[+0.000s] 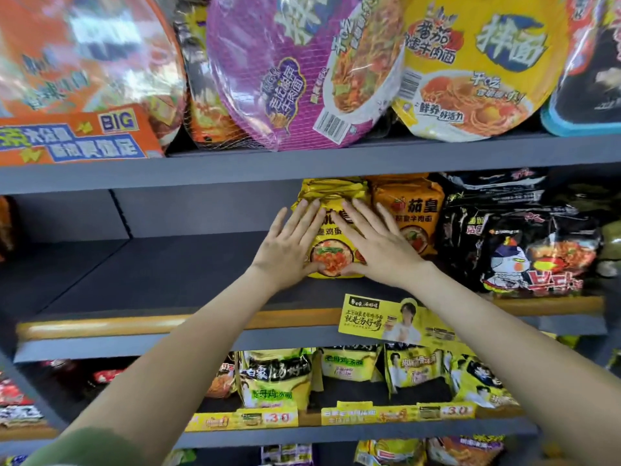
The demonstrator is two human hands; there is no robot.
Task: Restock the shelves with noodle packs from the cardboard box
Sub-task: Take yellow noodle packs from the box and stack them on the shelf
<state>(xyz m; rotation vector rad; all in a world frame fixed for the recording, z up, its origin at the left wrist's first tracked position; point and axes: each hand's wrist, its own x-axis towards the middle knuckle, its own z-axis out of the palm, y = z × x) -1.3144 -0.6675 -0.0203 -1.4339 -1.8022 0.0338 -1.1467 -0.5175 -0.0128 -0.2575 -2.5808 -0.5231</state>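
Top shelf, from the left: one orange bowl (pixel 84 52) with one orange box (pixel 74 136) in front, then one purple bowl (pixel 295 72), one yellow bowl (pixel 477 62), and one dark tub (pixel 591 79) with a blue rim, cut off by the edge. One more bowl half hidden between orange and purple.

Middle shelf (pixel 168 264): dark bare board on the left, wooden rail (pixel 134 324) along its front. Further right, two hands side by side on one yellow noodle pack (pixel 332 196), standing upright at the back of the shelf. Left hand (pixel 289 245) flat on the pack's left half, fingers straight and spread, thumb at the lower edge. Right hand (pixel 378 245) likewise flat on the right half, fingers straight, nothing gripped, only pressed. Just right and touching: one orange noodle pack (pixel 413 213). Then at least two black packs (pixel 524 250), one behind the other. One yellow shelf tag (pixel 386 317) on the rail below.

Lower shelf: red-and-black packs (pixel 20 395) at left, number unclear; four yellow packs (pixel 275 378) in a row; two yellow price strips (pixel 242 420).
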